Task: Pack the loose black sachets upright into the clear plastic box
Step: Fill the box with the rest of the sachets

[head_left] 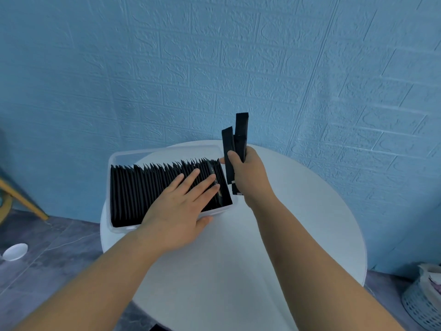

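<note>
Clear plastic box point(167, 150) sits at the far left edge of the round white surface point(238, 259) and is nearly full. A tight row of black sachets point(143, 187) stands on edge inside, the rightmost ones leaning. Left hand point(181, 206) lies flat on the right part of the row with fingers straight and spread, pressing the pack toward the box's left end. Right hand point(248, 173) is clamped round a small bundle of sachets point(239, 137), about three, held upright just beside the box's right end. Step in hand, as I judge it: slot this bundle into the little room left at the right end. To do it well, hold the leftward push so the gap stays open. Square the bundle first, since its ends sit uneven in the grip, then lower it straight down and let go only once it is seated. Materials: the sachets are long, thin, flat film strips with crimped, toothed ends. They look limp singly, firmer when packed, and probably slick. The box has thin translucent walls and rounded corners and looks light, so it may slide on the smooth surface under a sideways push.
</note>
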`<state>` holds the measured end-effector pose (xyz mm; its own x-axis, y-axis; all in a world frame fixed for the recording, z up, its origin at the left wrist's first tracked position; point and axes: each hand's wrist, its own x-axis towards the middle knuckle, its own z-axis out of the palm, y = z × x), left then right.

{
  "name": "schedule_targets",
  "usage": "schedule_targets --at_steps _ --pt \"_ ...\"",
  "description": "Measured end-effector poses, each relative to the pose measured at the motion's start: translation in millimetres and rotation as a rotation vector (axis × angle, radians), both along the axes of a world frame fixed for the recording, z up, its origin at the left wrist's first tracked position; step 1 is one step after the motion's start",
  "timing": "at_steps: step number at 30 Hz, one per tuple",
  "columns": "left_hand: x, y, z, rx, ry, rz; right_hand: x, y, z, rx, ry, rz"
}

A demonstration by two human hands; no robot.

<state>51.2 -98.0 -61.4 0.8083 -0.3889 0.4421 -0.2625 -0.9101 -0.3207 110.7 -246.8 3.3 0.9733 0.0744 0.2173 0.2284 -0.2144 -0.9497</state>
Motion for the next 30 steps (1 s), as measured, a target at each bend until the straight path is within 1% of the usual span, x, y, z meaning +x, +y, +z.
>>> schedule_targets --at_steps 5,16,28,30 --pt "-1.3 -0.4 0.4 -0.007 0.011 -0.001 7.0 3.2 -7.4 -0.181 -0.112 -0.090" --pt "0.4 1.5 1.7 0.018 0.035 0.017 0.2 -6.7 -2.1 -0.629 -0.164 -0.018" --pt "0.9 1.4 1.0 0.024 0.006 -0.003 -6.4 -22.0 -3.2 -0.551 -0.099 0.077" --pt "0.1 0.3 2.5 0.025 -0.001 -0.013 -7.2 -24.5 -5.0 -0.495 -0.081 0.113"
